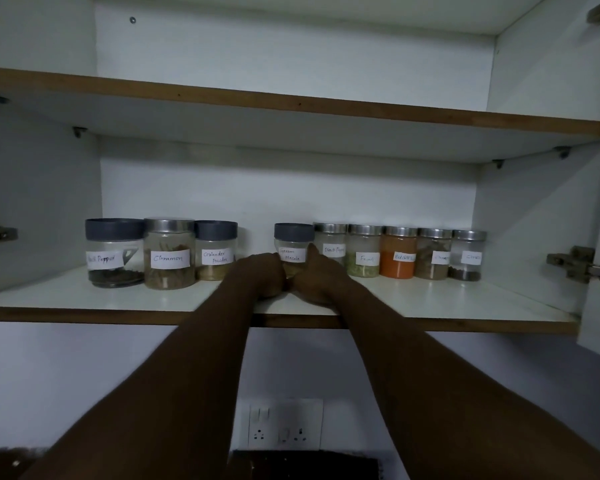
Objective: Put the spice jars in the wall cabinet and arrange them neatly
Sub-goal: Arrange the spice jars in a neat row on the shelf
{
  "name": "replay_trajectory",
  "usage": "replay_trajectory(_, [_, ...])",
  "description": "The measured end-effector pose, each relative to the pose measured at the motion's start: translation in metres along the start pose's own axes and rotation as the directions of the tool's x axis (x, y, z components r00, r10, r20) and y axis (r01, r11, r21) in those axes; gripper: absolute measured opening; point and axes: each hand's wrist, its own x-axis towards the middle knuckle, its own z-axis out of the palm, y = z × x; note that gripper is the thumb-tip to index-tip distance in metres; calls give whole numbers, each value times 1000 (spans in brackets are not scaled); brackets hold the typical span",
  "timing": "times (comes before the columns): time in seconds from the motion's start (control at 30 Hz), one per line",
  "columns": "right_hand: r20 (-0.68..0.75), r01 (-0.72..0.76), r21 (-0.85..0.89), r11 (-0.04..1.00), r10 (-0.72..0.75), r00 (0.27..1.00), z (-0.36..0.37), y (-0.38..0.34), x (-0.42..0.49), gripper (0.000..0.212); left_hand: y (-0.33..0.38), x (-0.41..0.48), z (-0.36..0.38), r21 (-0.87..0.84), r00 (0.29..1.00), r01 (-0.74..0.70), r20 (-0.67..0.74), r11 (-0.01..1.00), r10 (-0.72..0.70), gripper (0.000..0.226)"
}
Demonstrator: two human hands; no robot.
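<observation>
The garam masala jar [293,252] is being clasped low down by the left hand [262,277] and right hand [317,280] on the lower shelf [430,301]. The black pepper jar [332,242], just beside it at 3 o'clock, is being endangered by any sideways nudge.

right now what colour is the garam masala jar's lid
The garam masala jar has a dark grey lid, clearest in head view.

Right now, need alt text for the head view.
A person's left-hand grip and right-hand grip hold the Garam Masala jar on the lower cabinet shelf. It stands in a row of labelled spice jars, with three jars apart on its left and five jars close on its right. A wall socket sits below the cabinet.
</observation>
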Motion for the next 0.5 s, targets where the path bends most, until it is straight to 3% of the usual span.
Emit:
replay_trajectory(0.17, [-2, 9, -192, 981, -10, 1000, 7, 3, 13, 74, -3, 18, 7, 108, 999, -29, -12, 994, 30, 48])
replay_trajectory(0.4, [12, -9, -286, 958, 13, 1000, 10, 2, 15, 80, -7, 23, 10, 140, 998, -47, -36, 989, 53, 47])
replay_trajectory(0.5, [-19, 9, -276, 961, -15, 1000, 9, 2, 14, 69, -7, 20, 13, 113, 997, -43, -61, 993, 50, 46])
